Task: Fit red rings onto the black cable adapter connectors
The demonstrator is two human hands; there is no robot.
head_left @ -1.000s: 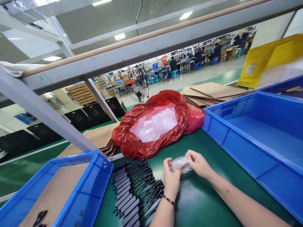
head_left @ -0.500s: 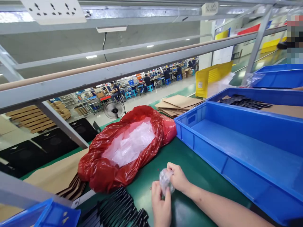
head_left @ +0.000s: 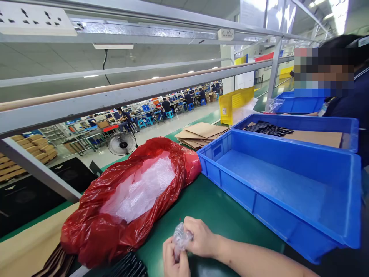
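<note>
Both my hands pinch a small clear plastic bag (head_left: 180, 237) above the green table (head_left: 207, 204) near the front edge. My left hand (head_left: 172, 262) grips its lower part from below, and my right hand (head_left: 201, 240) holds its right side with fingers curled. A big red plastic sack (head_left: 95, 227) full of more clear bags (head_left: 141, 190) lies just beyond, to the left. The tips of a row of black flat parts (head_left: 128, 266) show at the bottom edge beside my left hand.
A blue bin (head_left: 276, 184) stands right of my hands, with a second blue bin (head_left: 317, 129) holding black parts and cardboard behind it. A person sits at far right. Cardboard sheets (head_left: 200, 132), a yellow bin (head_left: 233, 104) and a metal frame rail (head_left: 115, 98) lie beyond.
My view has swung to the right and up; the left blue tray has gone out of sight. My hands have kept hold of the clear bag and turned it more upright.
</note>
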